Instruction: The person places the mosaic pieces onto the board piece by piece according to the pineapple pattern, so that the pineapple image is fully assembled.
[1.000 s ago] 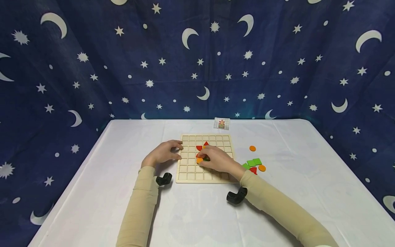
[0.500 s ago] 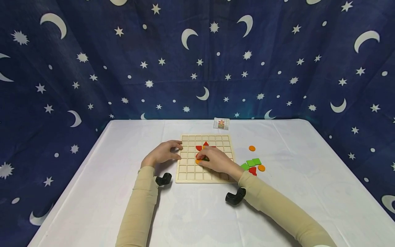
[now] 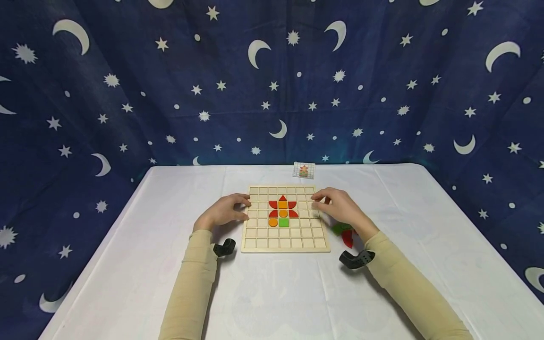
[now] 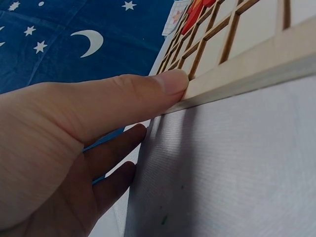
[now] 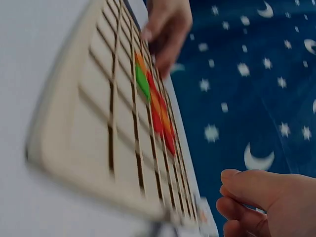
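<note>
A pale wooden grid board (image 3: pixel 259 243) lies on the table. My left hand (image 3: pixel 223 211) rests at its left edge; in the left wrist view the thumb (image 4: pixel 173 82) touches the rim. On the board sit a red triangle (image 3: pixel 282 198), an orange square (image 3: pixel 283 205), several red quarter-circle pieces (image 3: pixel 293 214), two orange discs (image 3: pixel 273 222) and a green square (image 3: pixel 284 222), each in a grid cell. My right hand (image 3: pixel 341 206) hovers by the board's right edge with loosely bent fingers; nothing shows between them in the right wrist view.
Loose green pieces (image 3: pixel 338 229) and a red piece (image 3: pixel 347 239) lie right of the board, partly hidden by my right hand and wrist. Behind the board lies a small pattern card (image 3: pixel 303 170). A starry dark blue curtain (image 3: pixel 272 94) surrounds the white table.
My right hand has left the green square, now uncovered in its cell beside the orange disc, and moved right to the board's right edge. The left hand has stayed put.
</note>
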`<state>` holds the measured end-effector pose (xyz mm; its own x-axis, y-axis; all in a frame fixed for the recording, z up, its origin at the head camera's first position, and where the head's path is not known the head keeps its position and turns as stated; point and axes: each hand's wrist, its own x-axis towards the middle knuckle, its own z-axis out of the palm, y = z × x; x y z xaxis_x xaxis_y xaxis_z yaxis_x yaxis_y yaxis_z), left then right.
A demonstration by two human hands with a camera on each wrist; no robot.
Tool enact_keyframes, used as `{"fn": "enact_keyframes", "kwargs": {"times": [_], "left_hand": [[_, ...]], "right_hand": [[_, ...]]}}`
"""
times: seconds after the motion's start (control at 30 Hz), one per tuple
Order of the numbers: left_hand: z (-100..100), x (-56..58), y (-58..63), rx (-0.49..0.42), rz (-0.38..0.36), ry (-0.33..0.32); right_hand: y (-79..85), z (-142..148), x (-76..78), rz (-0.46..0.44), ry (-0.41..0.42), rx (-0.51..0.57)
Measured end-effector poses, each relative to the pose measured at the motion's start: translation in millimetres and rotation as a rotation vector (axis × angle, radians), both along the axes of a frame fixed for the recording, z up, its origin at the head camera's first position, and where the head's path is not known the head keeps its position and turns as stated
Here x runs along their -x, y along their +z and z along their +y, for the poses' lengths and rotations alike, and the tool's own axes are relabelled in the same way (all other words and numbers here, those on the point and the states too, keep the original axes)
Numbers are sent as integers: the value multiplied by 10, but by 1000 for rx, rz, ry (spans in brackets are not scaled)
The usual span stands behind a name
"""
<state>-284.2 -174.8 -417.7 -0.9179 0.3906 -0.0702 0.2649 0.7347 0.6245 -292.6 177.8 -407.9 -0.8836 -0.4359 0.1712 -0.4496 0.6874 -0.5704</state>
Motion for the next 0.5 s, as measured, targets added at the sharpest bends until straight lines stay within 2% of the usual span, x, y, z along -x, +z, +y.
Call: {"fn": "enact_keyframes", "kwargs": {"times": [0.23,0.5], "left_hand": [[-13,-19,9,6,15,-8],[-1,-7,4,4,12,-3]], "right_hand": [[-37,457,113,19,-88,-27],[-98,737,193,-28,-159,-91]]}}
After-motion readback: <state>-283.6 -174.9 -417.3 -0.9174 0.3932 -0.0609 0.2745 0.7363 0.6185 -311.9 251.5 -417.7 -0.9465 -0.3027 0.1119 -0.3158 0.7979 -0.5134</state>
